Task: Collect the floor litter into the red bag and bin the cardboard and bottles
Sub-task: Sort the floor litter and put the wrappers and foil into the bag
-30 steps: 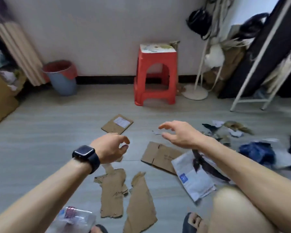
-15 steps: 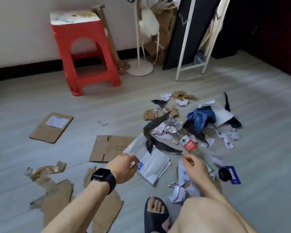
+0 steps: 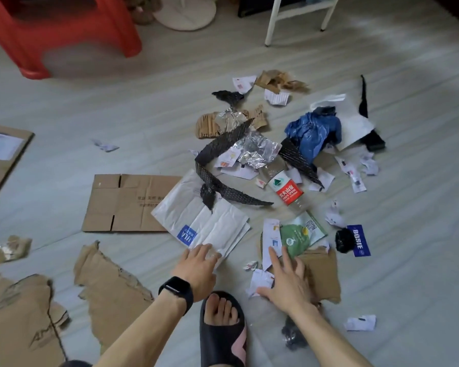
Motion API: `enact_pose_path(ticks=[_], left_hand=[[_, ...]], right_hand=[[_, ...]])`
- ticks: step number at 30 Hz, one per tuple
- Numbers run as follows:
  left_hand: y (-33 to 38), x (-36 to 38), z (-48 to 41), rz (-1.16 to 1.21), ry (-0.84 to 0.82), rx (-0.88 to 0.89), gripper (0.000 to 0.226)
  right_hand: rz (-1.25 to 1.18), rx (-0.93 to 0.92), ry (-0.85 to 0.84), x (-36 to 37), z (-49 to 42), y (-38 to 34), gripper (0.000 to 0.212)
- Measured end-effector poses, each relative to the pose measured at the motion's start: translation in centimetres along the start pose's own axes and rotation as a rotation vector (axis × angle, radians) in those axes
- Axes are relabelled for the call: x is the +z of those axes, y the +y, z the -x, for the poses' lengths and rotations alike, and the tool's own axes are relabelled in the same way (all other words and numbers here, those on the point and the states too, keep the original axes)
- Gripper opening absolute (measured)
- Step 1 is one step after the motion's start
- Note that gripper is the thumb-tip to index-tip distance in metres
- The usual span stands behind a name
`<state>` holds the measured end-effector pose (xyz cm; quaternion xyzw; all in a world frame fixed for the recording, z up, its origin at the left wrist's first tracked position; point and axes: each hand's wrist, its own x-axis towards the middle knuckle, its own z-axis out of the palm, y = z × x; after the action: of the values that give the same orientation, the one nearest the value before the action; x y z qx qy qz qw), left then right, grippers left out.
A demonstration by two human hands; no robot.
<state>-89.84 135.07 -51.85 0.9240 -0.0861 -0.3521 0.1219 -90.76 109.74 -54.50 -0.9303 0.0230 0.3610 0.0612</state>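
Observation:
Litter lies spread over the grey floor. My left hand (image 3: pixel 198 263), with a black watch on the wrist, touches the near edge of a white mailer bag (image 3: pixel 210 221) with straight fingers. My right hand (image 3: pixel 286 282) lies spread and flat over paper scraps (image 3: pixel 260 280) and a torn cardboard piece (image 3: pixel 321 274). A clear bottle with a red label (image 3: pixel 286 190) lies beyond it, next to a green packet (image 3: pixel 300 234). A flattened cardboard box (image 3: pixel 125 202) sits left of the mailer. Torn cardboard (image 3: pixel 109 287) lies at the near left. No red bag is in view.
A red stool (image 3: pixel 64 33) stands at the back left, and a white frame leg (image 3: pixel 270 22) at the back. A crumpled blue bag (image 3: pixel 313 131), foil (image 3: pixel 255 152) and black strips (image 3: pixel 223 186) fill the middle pile. My foot in a black slipper (image 3: pixel 223 332) is between my arms.
The view has swung right and down from the wall to the litter pile. Both hands have dropped from mid-air to the floor, the left onto the mailer, the right onto the scraps.

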Motion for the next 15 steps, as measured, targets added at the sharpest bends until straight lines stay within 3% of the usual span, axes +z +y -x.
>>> enact_pose_path(ticks=[6,10,15], left_hand=[[0.7,0.7,-2.2,-0.053,0.12,0.014,0.049],[2.6,0.9,-3.7,0.015,0.156,0.075,0.054],[5.7,2.7,-6.1,0.138,0.121,0.037,0.063]], right_hand=[[-0.091,-0.082,0.316,1.3,-1.6,-0.7,0.061],[-0.164,-0.103,0.373,1.0,-2.2,-1.2,0.032],[-0.307,-0.132,0.367,0.7,-3.1,-1.1,0.023]])
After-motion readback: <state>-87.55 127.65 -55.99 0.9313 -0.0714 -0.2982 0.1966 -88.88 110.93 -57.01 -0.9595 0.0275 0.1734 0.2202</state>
